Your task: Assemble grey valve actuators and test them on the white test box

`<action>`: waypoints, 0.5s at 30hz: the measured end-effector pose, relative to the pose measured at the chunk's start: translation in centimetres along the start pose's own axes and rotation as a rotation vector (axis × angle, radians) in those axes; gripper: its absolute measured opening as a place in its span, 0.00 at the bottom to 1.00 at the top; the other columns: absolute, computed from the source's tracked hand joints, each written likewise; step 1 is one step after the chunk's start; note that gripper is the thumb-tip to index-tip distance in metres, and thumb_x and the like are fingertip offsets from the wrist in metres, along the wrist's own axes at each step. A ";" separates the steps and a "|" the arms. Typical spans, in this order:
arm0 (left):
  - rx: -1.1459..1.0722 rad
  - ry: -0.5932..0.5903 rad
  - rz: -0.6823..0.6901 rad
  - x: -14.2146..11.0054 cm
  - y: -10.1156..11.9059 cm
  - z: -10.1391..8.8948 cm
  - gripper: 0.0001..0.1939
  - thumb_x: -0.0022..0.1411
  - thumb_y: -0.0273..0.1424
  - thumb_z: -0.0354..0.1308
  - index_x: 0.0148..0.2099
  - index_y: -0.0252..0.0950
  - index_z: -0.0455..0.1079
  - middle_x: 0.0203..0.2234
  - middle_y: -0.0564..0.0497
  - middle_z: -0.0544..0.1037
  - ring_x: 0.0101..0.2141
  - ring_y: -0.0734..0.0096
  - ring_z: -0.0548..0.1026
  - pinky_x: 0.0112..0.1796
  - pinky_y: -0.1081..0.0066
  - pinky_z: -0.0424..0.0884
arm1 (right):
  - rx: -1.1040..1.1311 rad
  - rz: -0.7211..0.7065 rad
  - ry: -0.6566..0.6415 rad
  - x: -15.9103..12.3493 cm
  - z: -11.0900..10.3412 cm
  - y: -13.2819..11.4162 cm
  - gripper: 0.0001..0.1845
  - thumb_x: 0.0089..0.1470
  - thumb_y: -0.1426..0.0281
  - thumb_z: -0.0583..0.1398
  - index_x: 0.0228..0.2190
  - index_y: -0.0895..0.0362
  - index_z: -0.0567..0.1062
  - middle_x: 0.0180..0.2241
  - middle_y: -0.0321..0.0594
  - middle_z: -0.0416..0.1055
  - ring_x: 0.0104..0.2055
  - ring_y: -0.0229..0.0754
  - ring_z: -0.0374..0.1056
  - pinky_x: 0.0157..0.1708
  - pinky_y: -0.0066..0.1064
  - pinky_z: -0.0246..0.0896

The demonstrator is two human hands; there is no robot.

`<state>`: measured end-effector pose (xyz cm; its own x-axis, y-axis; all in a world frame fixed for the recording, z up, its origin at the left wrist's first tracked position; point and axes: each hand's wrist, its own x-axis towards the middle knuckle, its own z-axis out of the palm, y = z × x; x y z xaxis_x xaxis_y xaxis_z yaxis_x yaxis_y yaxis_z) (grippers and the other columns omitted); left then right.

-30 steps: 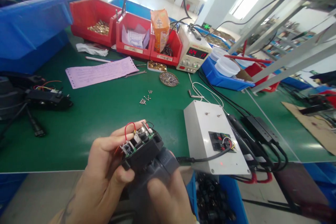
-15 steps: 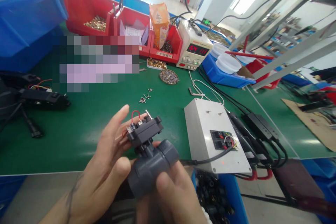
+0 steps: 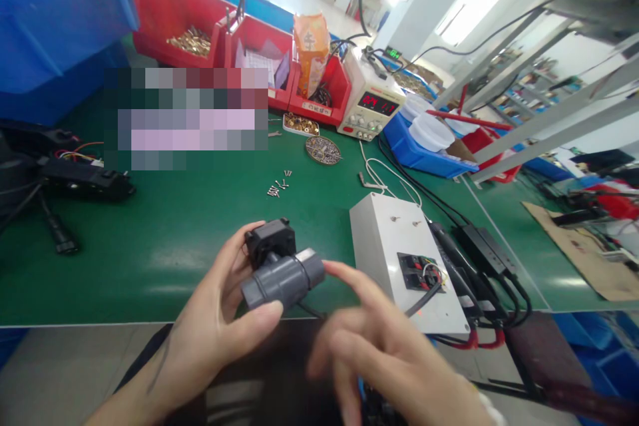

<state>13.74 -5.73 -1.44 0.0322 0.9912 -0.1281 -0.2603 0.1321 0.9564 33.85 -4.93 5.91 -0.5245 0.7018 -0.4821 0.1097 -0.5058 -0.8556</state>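
My left hand (image 3: 219,319) grips a grey plastic valve body (image 3: 283,277) with a black actuator housing (image 3: 269,239) on top, held above the near edge of the green bench (image 3: 200,213). A black cable runs from it toward the white box. My right hand (image 3: 394,353) hovers just right of the valve with fingers spread, holding nothing; it is slightly blurred.
A white test box (image 3: 394,239) with red and black terminals sits right of my hands, with black adapters and cables (image 3: 494,259) beyond. Loose screws (image 3: 278,185), a round dish (image 3: 322,150), red bins (image 3: 249,53), a power supply (image 3: 372,103) and blue crates (image 3: 54,26) stand farther back.
The valve has been turned so its wiring side faces away. My right hand has let go of it and drawn off to the right, fingers spread. My left hand alone holds it now.
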 end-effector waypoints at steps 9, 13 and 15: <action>-0.158 -0.025 -0.172 2.0 -0.4 0.7 0.40 0.55 0.42 0.67 0.65 0.37 0.56 0.57 0.41 0.75 0.56 0.51 0.74 0.55 0.63 0.70 | -1.182 -0.322 0.227 9.5 -3.4 -12.4 0.03 0.60 0.78 0.64 0.37 0.61 0.77 0.31 0.35 0.76 0.33 0.35 0.74 0.36 0.24 0.69; -0.169 -0.090 -0.184 2.0 -0.2 0.5 0.40 0.57 0.41 0.66 0.66 0.38 0.53 0.58 0.41 0.74 0.56 0.53 0.73 0.55 0.65 0.70 | -1.416 -0.062 0.245 19.3 -4.0 -12.2 0.03 0.63 0.78 0.62 0.39 0.64 0.77 0.30 0.38 0.75 0.34 0.39 0.74 0.39 0.29 0.71; -0.185 -0.118 -0.193 2.0 -0.3 0.2 0.41 0.58 0.41 0.66 0.67 0.39 0.52 0.58 0.41 0.73 0.57 0.53 0.73 0.55 0.65 0.69 | -1.472 0.010 0.245 22.5 -4.1 -11.7 0.06 0.65 0.72 0.63 0.41 0.63 0.76 0.36 0.40 0.75 0.38 0.40 0.74 0.40 0.34 0.74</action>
<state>14.12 -3.78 -1.91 0.2078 0.9426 -0.2615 -0.4098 0.3267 0.8517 24.21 18.84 4.28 -0.3834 0.8417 -0.3801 0.9227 0.3306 -0.1984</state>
